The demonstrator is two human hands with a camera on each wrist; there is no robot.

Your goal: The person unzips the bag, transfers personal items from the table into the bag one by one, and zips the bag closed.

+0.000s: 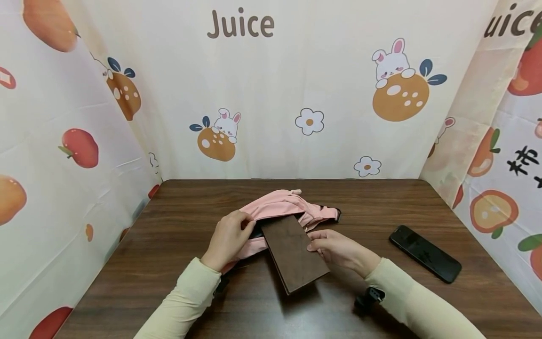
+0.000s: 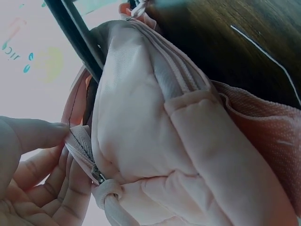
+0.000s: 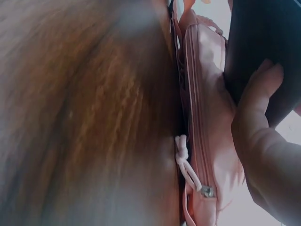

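Note:
A pink waist bag [image 1: 275, 203] lies on the table with its zipped mouth apart. My left hand [image 1: 228, 238] pinches the edge of that mouth; in the left wrist view its thumb and fingers grip the fabric beside the zipper pull [image 2: 98, 174]. My right hand [image 1: 340, 249] holds a flat, dark brown notebook [image 1: 296, 254] by its right edge, thumb on top. The notebook's far end sits at the bag's opening, and its near end sticks out, tilted, above the table. How deep it reaches inside is hidden. The right wrist view shows the notebook's dark underside [image 3: 263, 37].
A black smartphone [image 1: 425, 254] lies on the wooden table [image 1: 190, 202] to the right of my right hand. The bag's strap and buckle [image 1: 337, 214] extend to the right. Printed curtains [image 1: 271, 84] enclose the back and both sides.

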